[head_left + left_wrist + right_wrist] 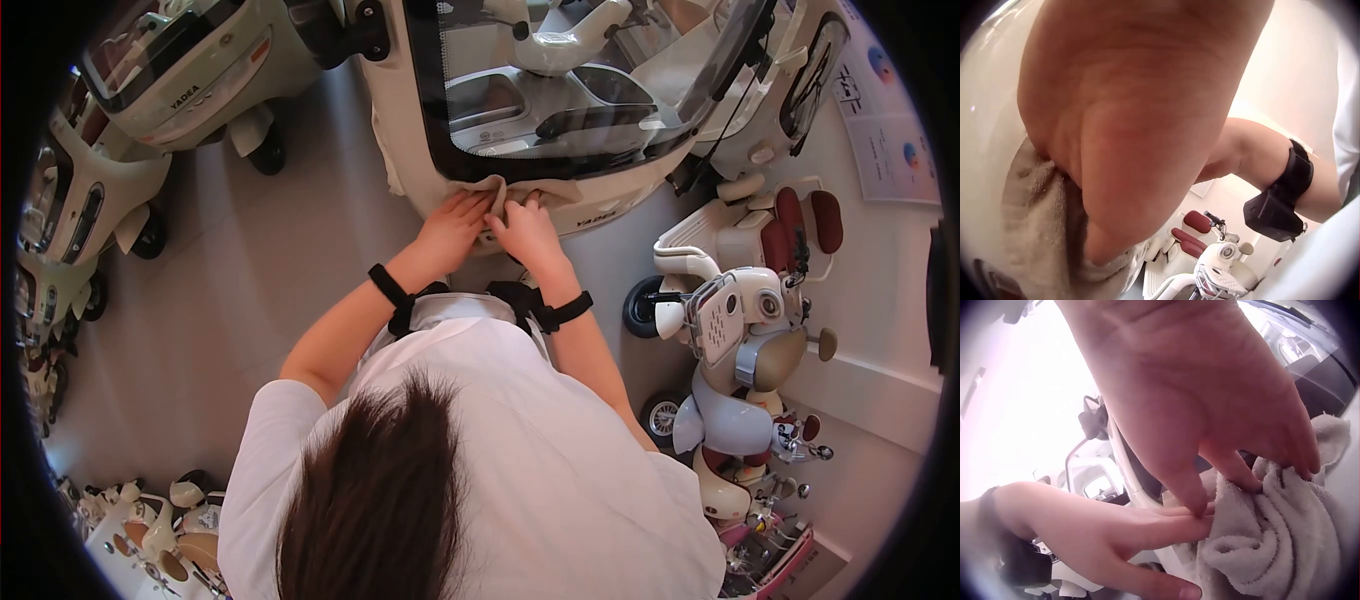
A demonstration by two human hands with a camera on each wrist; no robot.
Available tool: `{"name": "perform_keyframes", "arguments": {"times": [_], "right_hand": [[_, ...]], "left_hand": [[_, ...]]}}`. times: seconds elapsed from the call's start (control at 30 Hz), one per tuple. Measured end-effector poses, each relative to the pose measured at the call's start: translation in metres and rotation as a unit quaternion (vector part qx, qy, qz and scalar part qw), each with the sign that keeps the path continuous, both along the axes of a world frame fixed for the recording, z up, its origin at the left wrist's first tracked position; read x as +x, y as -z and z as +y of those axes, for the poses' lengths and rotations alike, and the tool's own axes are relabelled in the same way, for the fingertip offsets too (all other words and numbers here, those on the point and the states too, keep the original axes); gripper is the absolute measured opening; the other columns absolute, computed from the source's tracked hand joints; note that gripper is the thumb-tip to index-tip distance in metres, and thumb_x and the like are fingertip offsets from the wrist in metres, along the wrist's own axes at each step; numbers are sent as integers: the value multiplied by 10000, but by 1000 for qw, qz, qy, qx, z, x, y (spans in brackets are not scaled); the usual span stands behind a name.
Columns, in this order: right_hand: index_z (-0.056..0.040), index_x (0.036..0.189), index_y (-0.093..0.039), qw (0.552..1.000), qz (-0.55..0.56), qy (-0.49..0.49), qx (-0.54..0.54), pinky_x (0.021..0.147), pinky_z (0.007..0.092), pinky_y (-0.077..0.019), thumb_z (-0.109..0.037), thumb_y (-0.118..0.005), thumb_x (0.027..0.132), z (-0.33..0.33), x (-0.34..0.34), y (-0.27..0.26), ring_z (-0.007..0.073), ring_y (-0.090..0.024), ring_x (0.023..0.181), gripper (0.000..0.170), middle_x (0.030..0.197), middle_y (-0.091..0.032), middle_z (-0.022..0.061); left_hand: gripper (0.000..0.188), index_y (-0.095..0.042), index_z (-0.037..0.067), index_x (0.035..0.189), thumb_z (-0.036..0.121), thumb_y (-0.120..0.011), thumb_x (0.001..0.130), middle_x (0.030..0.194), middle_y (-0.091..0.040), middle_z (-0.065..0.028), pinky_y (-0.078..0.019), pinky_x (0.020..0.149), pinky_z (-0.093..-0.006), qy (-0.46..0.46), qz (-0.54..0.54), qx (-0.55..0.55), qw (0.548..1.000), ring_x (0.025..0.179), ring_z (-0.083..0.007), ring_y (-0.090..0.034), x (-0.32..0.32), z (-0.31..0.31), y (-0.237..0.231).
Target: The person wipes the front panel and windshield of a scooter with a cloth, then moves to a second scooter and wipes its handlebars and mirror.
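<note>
A beige terry cloth (557, 190) lies bunched on the cream front panel of a small enclosed vehicle (620, 205), just below its windshield. My left hand (452, 230) rests on the cloth's left part, and in the right wrist view its fingers stretch out nearly straight toward the folds. Close beside it, my right hand (530, 235) grips the cloth with bent fingers. Thick folds of the towel-like cloth (1266, 544) bulge under the right fingertips. In the left wrist view the palm hides the left fingers, with the cloth (1035, 219) showing below.
The windshield (560, 110) rises above the hands, with a black wiper (725, 125) at its right. Scooters (745, 320) line the wall on the right. More cream vehicles (190, 80) stand at the left, beyond grey floor (250, 270).
</note>
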State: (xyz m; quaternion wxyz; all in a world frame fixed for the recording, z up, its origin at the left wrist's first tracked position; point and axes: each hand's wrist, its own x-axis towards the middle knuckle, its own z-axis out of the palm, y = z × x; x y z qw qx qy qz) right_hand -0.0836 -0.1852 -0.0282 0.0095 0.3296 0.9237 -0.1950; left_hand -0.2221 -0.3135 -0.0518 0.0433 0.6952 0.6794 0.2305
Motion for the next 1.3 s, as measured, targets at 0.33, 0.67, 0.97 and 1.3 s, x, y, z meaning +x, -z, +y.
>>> {"name": "perform_keyframes", "arguments": {"times": [0.33,0.67,0.97,1.3], "right_hand": [[49,991,-758,992,-105,30,58,951,551,-517,-356,-799,834,66,-6,17,529,-636,1094,437,1095,-698,354],[200,1269,-587,980,-49,-17,192,1052,495,-486,-588,-741,863,56,32,38,572,-616,1123,900,1209,-588,480],[203,1430,-409,999,13,33,7,1038,500,-511,-516,-744,901,28,41,13,640,-515,1249,954,1367,-357,585],[227,1386,-441,995,36,56,68,1095,530,-456,-380,-777,853,68,45,38,594,-485,1271,875,1416,-370,517]], "left_hand": [[722,-612,7,1365,168,-834,697,1529,-521,-150,-305,1249,-444,61,-30,3,998,1461,-300,-432,21,49,27],[775,-529,26,1459,182,-834,763,1592,-467,-136,-322,1240,-438,71,-27,-26,997,1490,-285,-414,19,30,30],[836,-466,20,1527,102,-776,755,1584,-483,-106,-362,1209,-382,-25,2,-46,999,1455,-235,-451,-5,-24,-18],[936,-412,24,1555,157,-832,729,1638,-404,-114,-319,1238,-423,-1,-9,-44,999,1505,-261,-387,28,27,0]]}}
